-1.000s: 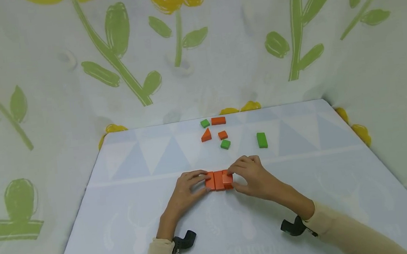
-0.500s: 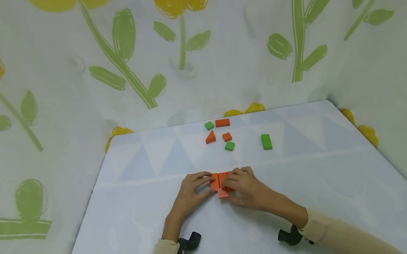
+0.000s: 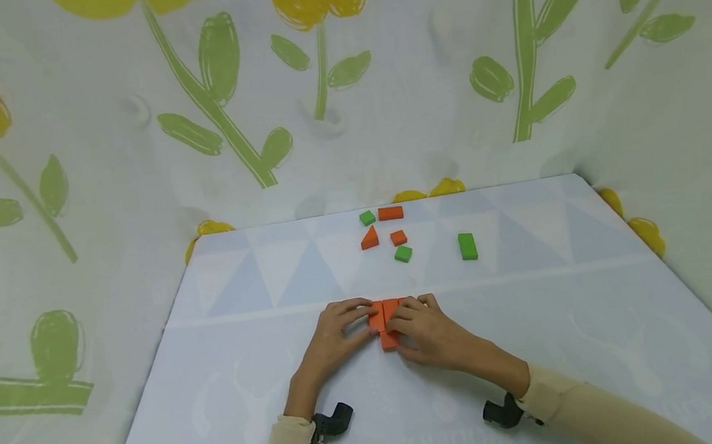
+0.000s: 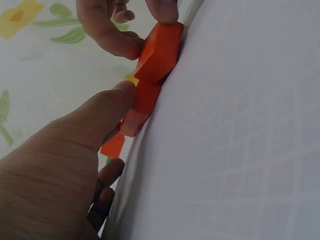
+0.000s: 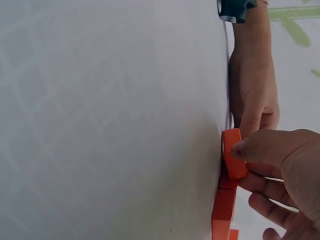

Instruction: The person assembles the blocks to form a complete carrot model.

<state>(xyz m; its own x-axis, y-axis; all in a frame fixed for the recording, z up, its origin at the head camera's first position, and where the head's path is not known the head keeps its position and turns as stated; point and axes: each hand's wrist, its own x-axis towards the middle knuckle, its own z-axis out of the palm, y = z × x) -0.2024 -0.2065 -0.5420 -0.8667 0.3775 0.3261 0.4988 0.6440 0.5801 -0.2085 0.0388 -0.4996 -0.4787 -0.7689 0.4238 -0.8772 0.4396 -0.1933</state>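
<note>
Orange block pinched in right hand fingertips; left hand fingers clamped on orange row beside them.

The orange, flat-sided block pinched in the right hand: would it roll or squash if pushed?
The orange, flat-sided block probably won't roll, given flat faces. It seems stiff: its edges look straight in the right hand. Smaller than the hand, it's likely light.
</note>
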